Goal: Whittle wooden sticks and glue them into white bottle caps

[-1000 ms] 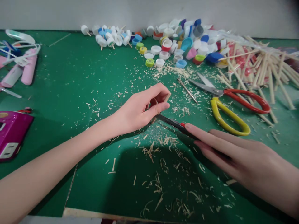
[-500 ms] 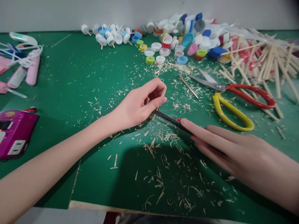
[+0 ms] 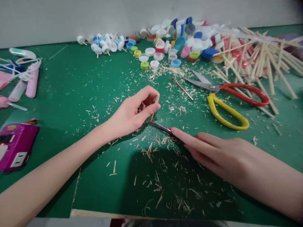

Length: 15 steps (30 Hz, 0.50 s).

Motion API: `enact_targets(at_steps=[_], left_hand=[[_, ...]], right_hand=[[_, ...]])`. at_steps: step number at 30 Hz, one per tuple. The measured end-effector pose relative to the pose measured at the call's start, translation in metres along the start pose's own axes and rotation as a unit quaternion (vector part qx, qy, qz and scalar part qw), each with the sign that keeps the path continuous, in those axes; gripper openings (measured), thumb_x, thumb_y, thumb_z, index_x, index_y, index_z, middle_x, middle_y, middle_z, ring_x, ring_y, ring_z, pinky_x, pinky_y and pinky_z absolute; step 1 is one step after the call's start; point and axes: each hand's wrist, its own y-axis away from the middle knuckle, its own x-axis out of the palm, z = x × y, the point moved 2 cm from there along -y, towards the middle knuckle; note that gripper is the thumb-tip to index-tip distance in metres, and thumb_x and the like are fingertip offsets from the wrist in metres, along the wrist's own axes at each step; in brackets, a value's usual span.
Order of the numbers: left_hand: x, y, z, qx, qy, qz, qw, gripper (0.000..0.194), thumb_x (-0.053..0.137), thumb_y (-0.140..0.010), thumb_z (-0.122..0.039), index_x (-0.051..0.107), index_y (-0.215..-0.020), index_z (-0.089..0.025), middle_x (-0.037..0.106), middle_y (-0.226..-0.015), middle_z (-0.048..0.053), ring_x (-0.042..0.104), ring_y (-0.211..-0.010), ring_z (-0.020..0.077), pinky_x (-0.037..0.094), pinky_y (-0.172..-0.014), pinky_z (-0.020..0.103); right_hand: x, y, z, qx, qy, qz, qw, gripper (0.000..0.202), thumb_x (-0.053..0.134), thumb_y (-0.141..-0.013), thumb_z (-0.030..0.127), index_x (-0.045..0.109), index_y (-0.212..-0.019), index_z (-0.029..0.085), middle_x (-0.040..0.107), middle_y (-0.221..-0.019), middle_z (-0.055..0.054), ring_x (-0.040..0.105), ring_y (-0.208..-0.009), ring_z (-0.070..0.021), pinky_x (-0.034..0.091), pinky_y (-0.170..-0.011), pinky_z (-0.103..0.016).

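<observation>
Near the middle of the green table, my left hand (image 3: 134,110) pinches a short wooden stick (image 3: 157,99) between thumb and fingers. The stick is tilted, its lower end pointing down toward the table. My right hand (image 3: 220,151) is wrapped round a knife (image 3: 162,128) with a dark blade and a bit of red at the handle. The blade tip lies at the lower end of the stick; whether they touch is unclear. Pale wood shavings (image 3: 149,152) are scattered under and around both hands.
Scissors (image 3: 214,88) with red and yellow handles and a thin metal rod (image 3: 183,89) lie right of centre. Bottle caps (image 3: 158,56) and wooden sticks (image 3: 262,60) are heaped behind. A magenta box (image 3: 17,145) and pink items (image 3: 32,80) sit at left.
The knife blade has moved down the stick to its lower end. The whole view has shifted a little, with the table's contents appearing further left.
</observation>
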Motion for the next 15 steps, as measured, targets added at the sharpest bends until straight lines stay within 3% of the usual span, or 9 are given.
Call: enact_targets(at_steps=[5,12,15], left_hand=[[0.000,0.001,0.001,-0.001,0.007,-0.011,1.000,0.013,0.051,-0.095,-0.032,0.050,-0.092,-0.020,0.056,-0.081,-0.001,0.053,-0.068,0.0072,0.046,-0.058,0.019],[0.000,-0.002,0.001,0.014,0.000,-0.006,1.000,0.011,0.053,-0.095,-0.031,0.048,-0.090,-0.021,0.055,-0.080,-0.001,0.053,-0.063,0.0072,0.047,-0.055,0.021],[0.000,-0.002,0.002,0.025,-0.008,-0.009,1.000,0.011,0.053,-0.095,-0.030,0.047,-0.089,-0.022,0.054,-0.079,-0.002,0.054,-0.061,0.0066,0.046,-0.052,0.021]], right_hand=[[0.002,0.004,0.003,0.005,0.027,-0.010,1.000,0.049,0.028,-0.101,0.024,0.035,-0.150,0.020,0.051,-0.068,0.005,0.039,-0.035,-0.0039,0.030,-0.037,-0.022],[0.009,0.008,-0.006,0.023,0.025,-0.026,0.999,0.056,0.031,-0.102,0.027,0.017,-0.155,0.022,0.048,-0.072,0.005,0.045,-0.042,-0.0056,0.034,-0.039,-0.021],[0.011,0.010,-0.008,0.031,0.045,-0.028,0.998,0.056,0.032,-0.102,0.030,0.018,-0.155,0.022,0.046,-0.073,0.005,0.044,-0.042,-0.0062,0.031,-0.037,-0.022]])
